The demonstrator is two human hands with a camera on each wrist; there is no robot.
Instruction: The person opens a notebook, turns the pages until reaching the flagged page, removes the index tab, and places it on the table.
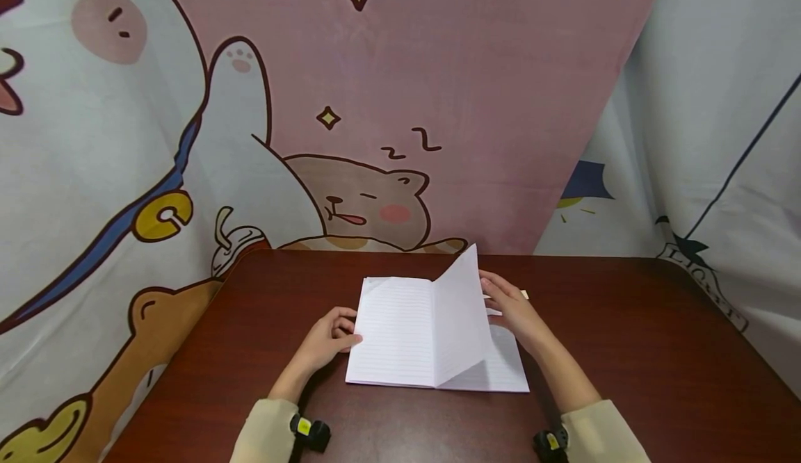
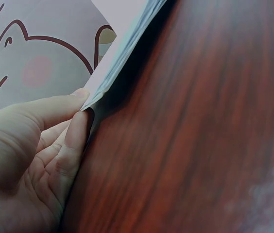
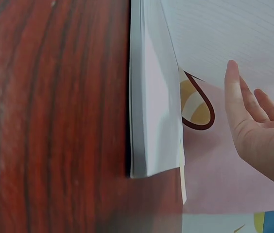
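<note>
A lined notebook (image 1: pixel 393 338) lies spread on the table, with a single page (image 1: pixel 462 324) standing up from its middle fold. At the notebook's left edge, my left hand (image 1: pixel 328 338) pinches the pages and cover; the left wrist view shows the thumb on top and a finger (image 2: pixel 76 133) beneath. My right hand (image 1: pixel 516 310) is raised at the right side of the standing page, its fingers fairly straight. In the right wrist view those fingers (image 3: pixel 231 82) reach toward the lined page (image 3: pixel 224 34); whether they touch it I cannot tell.
The notebook rests on a dark red-brown wooden table (image 1: pixel 300 275). A small pale strip (image 1: pixel 524 295) pokes out beyond the right hand, mostly hidden. Behind the table hangs a pink and white cartoon cloth (image 1: pixel 488 101).
</note>
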